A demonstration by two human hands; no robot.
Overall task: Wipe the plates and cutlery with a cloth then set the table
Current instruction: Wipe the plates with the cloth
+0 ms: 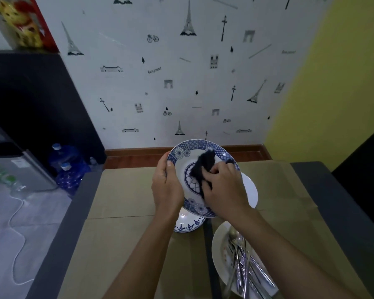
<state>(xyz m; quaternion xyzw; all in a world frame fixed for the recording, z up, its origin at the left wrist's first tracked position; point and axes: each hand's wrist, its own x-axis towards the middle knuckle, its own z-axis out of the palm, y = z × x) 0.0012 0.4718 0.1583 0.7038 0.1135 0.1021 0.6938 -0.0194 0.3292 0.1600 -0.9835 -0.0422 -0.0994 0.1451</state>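
A blue-and-white patterned plate (pixel 183 169) is held tilted above the table. My left hand (pixel 166 186) grips its left rim, thumb on the face. My right hand (pixel 224 186) holds a dark cloth (pixel 203 167) bunched against the plate's centre. Below it, a smaller blue-trimmed plate (pixel 187 226) lies on the table. A plain white plate (pixel 251 190) shows behind my right hand. Another white plate (pixel 219 251) at the lower right carries several pieces of silver cutlery (pixel 244 266).
The table (pixel 125 234) is covered with brown cardboard sheets and has dark grey edges. Two blue water jugs (pixel 67 169) stand on the floor at left beside a dark cabinet. A white cable (pixel 15 244) trails across the floor. Patterned wall behind.
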